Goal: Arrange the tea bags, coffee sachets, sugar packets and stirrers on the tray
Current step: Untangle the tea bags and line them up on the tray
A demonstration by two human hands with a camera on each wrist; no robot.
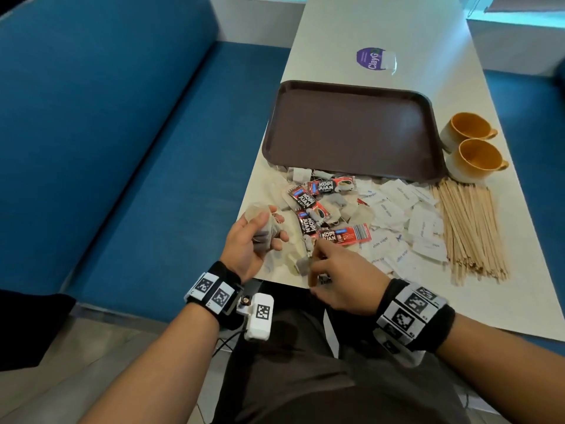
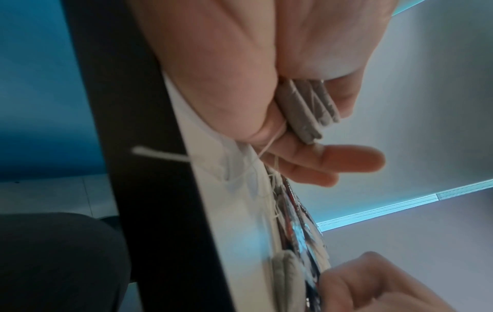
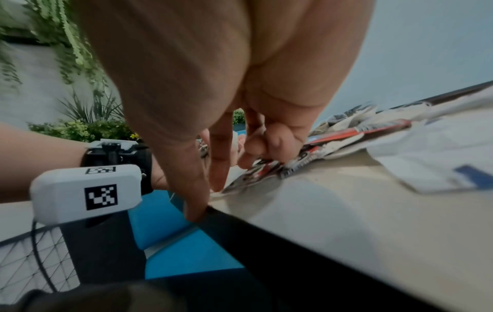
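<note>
My left hand [image 1: 269, 229] hovers over the table's near left corner and grips a stack of several grey tea bags [image 1: 264, 234], seen edge-on in the left wrist view [image 2: 306, 109] with strings trailing. My right hand [image 1: 316, 255] reaches down at the near edge and pinches one tea bag [image 1: 302, 266] between thumb and index finger. Its fingertips [image 3: 218, 181] touch the pile beside red coffee sachets [image 1: 331, 186]. White sugar packets [image 1: 394, 209] lie scattered to the right. Wooden stirrers [image 1: 467, 228] lie in a bundle further right. The brown tray [image 1: 351, 87] behind the pile has nothing on it.
Two orange-lined mugs [image 1: 464, 127] [image 1: 477, 159] stand right of the tray. A purple round sticker [image 1: 370, 58] lies on the far table. A blue sofa [image 1: 122, 117] runs along the left side. The table's near edge [image 3: 293, 232] is just under my right hand.
</note>
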